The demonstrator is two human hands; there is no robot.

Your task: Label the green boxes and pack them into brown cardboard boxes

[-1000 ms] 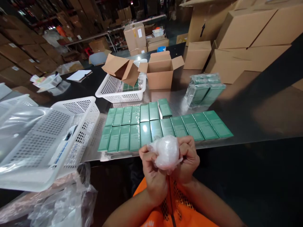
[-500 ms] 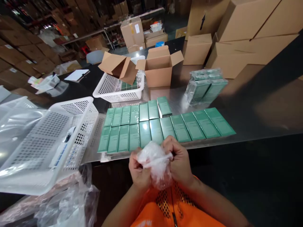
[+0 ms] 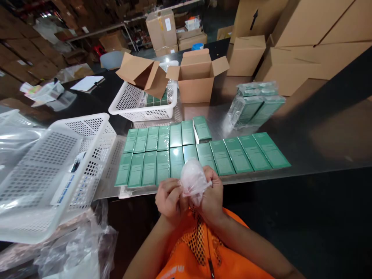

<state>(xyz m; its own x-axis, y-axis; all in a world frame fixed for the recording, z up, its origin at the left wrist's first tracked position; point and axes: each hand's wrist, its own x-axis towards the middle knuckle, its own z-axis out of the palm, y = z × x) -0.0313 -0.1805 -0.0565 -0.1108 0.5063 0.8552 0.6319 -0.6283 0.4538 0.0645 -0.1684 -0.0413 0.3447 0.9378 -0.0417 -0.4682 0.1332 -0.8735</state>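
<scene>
Between my hands is a crumpled, translucent white plastic bag (image 3: 193, 176), its upper part rounded out. My left hand (image 3: 170, 199) pinches the bag's left edge with fingers bent. On the other side, my right hand (image 3: 212, 195) is closed around the bag's lower right part. What the bag contains, if anything, I cannot make out. Just beyond my hands, green boxes (image 3: 176, 162) lie side by side in two rows along the table's near edge. One green box (image 3: 202, 129) at the right end of the back row sits slightly askew.
Shrink-wrapped green boxes (image 3: 255, 104) stand at the back right. An open carton (image 3: 195, 87) is behind the rows, beside a white basket (image 3: 142, 112) with another carton on it. A larger white basket (image 3: 100, 133) holding clear plastic is at left. Brown cartons (image 3: 293, 68) are stacked far right.
The bag has gone from loosely crumpled to a rounder, smoother top and sits slightly higher. My right hand has shifted slightly left and my left hand's fingers have moved. The view has shifted a little.
</scene>
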